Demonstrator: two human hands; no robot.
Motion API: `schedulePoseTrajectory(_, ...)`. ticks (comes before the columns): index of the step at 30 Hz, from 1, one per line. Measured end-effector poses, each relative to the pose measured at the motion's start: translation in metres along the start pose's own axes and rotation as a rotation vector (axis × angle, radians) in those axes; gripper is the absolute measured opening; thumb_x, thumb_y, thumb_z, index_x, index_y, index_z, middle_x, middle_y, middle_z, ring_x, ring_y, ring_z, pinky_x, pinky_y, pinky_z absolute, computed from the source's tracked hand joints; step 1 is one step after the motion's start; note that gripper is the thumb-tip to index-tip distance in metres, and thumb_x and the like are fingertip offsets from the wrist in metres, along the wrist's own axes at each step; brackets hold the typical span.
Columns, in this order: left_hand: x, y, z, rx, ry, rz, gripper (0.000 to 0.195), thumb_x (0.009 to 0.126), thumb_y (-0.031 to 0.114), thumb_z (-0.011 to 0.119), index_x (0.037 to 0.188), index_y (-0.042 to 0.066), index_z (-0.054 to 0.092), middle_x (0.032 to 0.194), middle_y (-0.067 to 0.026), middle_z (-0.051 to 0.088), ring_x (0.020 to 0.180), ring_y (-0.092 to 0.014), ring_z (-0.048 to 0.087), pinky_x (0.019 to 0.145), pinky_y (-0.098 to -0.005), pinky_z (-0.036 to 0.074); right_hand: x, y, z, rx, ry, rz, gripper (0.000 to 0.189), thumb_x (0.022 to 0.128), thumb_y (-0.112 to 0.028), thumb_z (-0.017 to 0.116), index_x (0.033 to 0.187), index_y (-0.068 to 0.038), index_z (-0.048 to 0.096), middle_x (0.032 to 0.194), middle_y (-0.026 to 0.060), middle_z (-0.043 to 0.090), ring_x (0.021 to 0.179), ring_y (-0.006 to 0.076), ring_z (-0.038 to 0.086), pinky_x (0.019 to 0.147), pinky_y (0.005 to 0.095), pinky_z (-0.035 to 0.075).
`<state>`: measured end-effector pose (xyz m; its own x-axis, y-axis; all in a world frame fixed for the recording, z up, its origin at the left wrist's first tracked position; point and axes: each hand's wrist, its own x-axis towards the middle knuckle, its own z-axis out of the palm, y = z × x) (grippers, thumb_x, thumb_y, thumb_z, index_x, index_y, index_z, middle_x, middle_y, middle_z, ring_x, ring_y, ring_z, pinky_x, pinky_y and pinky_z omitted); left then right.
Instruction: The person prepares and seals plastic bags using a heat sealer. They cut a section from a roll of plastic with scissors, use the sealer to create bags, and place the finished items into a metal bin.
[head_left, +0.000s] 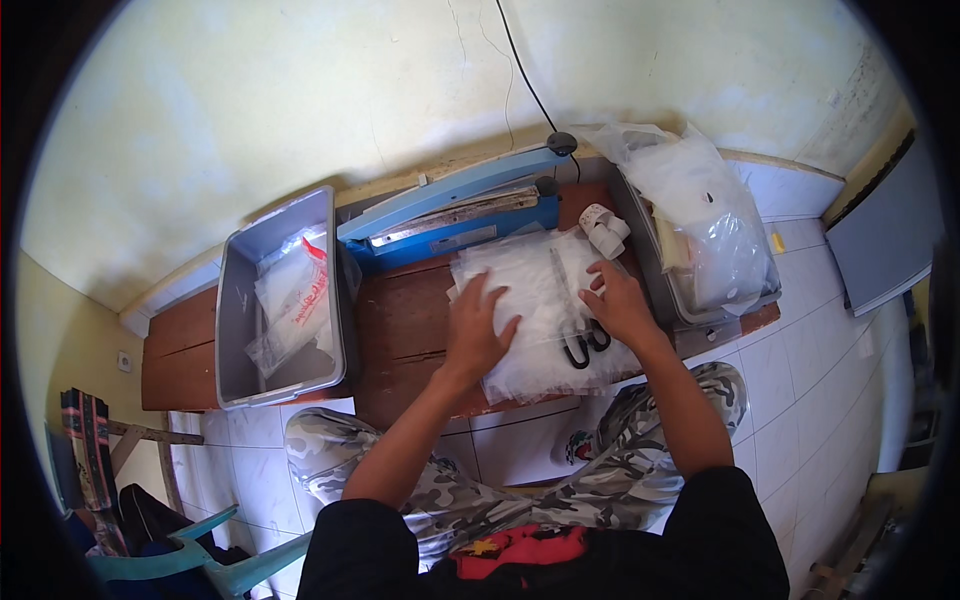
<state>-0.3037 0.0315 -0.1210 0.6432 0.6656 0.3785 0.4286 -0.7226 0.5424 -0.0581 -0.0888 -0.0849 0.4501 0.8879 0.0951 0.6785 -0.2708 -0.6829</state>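
Observation:
A stack of clear plastic bags (517, 281) lies on the brown wooden bench in front of me. My left hand (478, 330) is over the stack's left side, fingers spread and nothing in them. Over its right side is my right hand (619, 304), thumb and fingers apart, also holding nothing. Whether either hand touches the plastic, I cannot tell. Between the hands, scissors with black handles (576, 351) rest on the bags, blades pointing away from me. A loose roll of white paper or tape (604, 231) sits just beyond my right hand.
Behind the stack stands a blue impulse sealer (457, 238), its arm raised. To the left, a grey plastic tub (341, 300) holds bags with red print. Another grey tub (649, 247) at the right is heaped with plastic bags (705, 210). A black cable (525, 67) runs down the wall.

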Motion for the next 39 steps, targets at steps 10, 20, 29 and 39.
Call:
schedulePoseTrajectory(10,-0.023,0.024,0.048,0.014,-0.198,0.307,0.059,0.099,0.036,0.069,0.148,0.007,0.054,0.162,-0.0191,0.044,0.154,-0.037,0.036,0.127,-0.0497,0.029,-0.065,-0.019,0.005,-0.198,-0.116,-0.108,0.059,0.083,-0.011,0.078,0.136,0.001,0.055,0.127,0.0279,0.059,0.113,0.0464,0.065,0.097,0.0502,0.055)
schedulePoseTrajectory(20,-0.021,0.027,0.042,0.064,-0.170,0.308,0.054,0.101,0.035,0.065,0.145,0.005,0.056,0.161,-0.0204,0.044,0.152,-0.037,0.038,0.126,-0.0501,0.030,-0.048,-0.008,0.009,-0.387,-0.048,0.133,0.049,0.082,-0.003,0.070,0.129,0.005,0.059,0.118,0.0287,0.066,0.107,0.0475,0.069,0.095,0.0506,0.057)
schedulePoseTrajectory(29,-0.021,0.021,0.040,0.068,-0.166,0.316,0.054,0.101,0.036,0.064,0.144,0.004,0.058,0.160,-0.0209,0.045,0.152,-0.036,0.039,0.127,-0.0476,0.028,-0.054,0.012,-0.011,-0.498,0.043,0.227,0.037,0.084,-0.003,0.068,0.120,0.005,0.062,0.120,0.0287,0.063,0.105,0.0468,0.070,0.094,0.0510,0.058)
schedulePoseTrajectory(39,-0.018,0.022,0.039,0.038,-0.194,0.316,0.053,0.101,0.035,0.065,0.143,0.004,0.058,0.159,-0.0215,0.046,0.152,-0.036,0.039,0.127,-0.0479,0.028,-0.033,0.036,0.015,-0.635,0.140,0.280,0.028,0.100,-0.010,0.055,0.123,0.004,0.063,0.128,0.0215,0.061,0.114,0.0421,0.066,0.093,0.0474,0.059)
